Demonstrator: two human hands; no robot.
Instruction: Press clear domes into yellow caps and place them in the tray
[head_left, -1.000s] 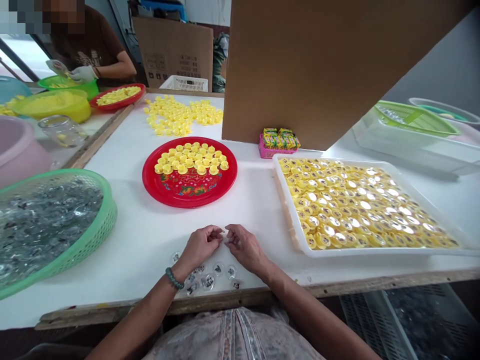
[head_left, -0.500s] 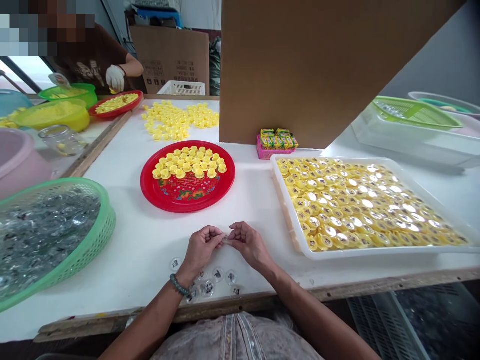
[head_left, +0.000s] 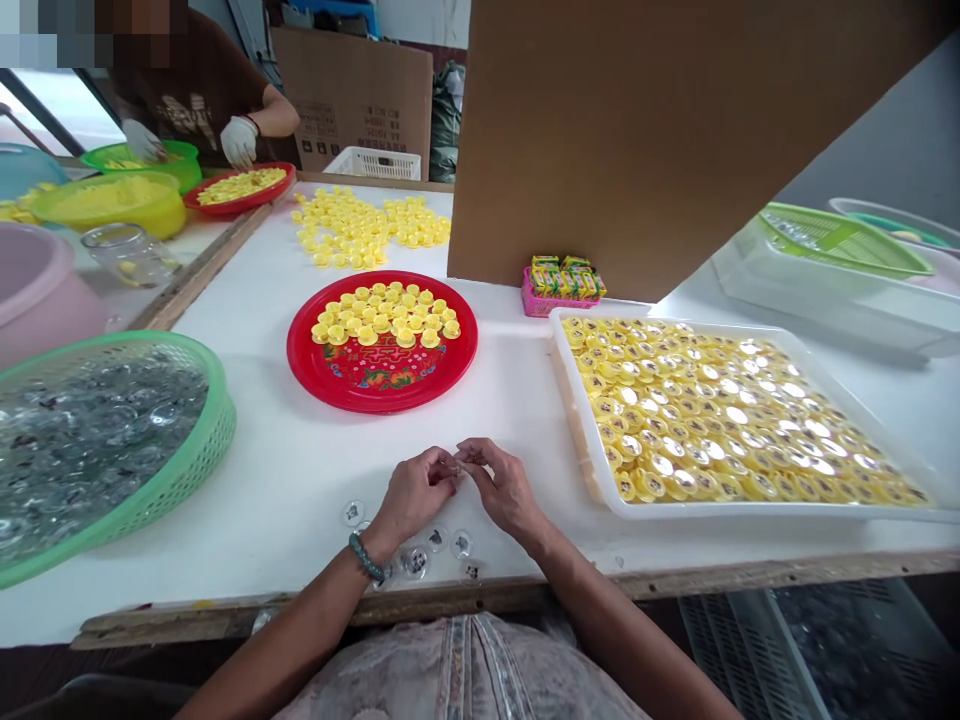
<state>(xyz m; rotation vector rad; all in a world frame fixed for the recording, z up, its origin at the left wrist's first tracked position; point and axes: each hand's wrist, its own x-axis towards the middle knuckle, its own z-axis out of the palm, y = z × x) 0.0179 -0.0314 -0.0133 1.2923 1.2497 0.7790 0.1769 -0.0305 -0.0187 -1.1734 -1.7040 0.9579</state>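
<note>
My left hand (head_left: 421,488) and my right hand (head_left: 498,488) meet above the white table, fingertips pinched together on a small clear plastic disc (head_left: 459,471), mostly hidden by the fingers. Below them several clear discs with dark printed pictures (head_left: 415,562) lie near the table edge, some partly behind my left wrist. Beyond my hands a red plate (head_left: 360,392) bears small yellow cup-shaped pieces (head_left: 386,312). To the right, a white tray (head_left: 660,510) is filled with yellow pieces topped by clear printed discs (head_left: 697,420).
A green basket (head_left: 217,420) of clear discs stands at left. Loose yellow pieces (head_left: 352,230) lie farther back. A pink basket (head_left: 534,300) of small packets sits before a tall cardboard sheet (head_left: 600,140). A co-worker's gloved hand (head_left: 240,142) is over another red plate (head_left: 247,205).
The view has shifted slightly. My hands stay together at the small disc, with the fingers a little repositioned. The co-worker's second gloved hand has come into view over a green bowl.
</note>
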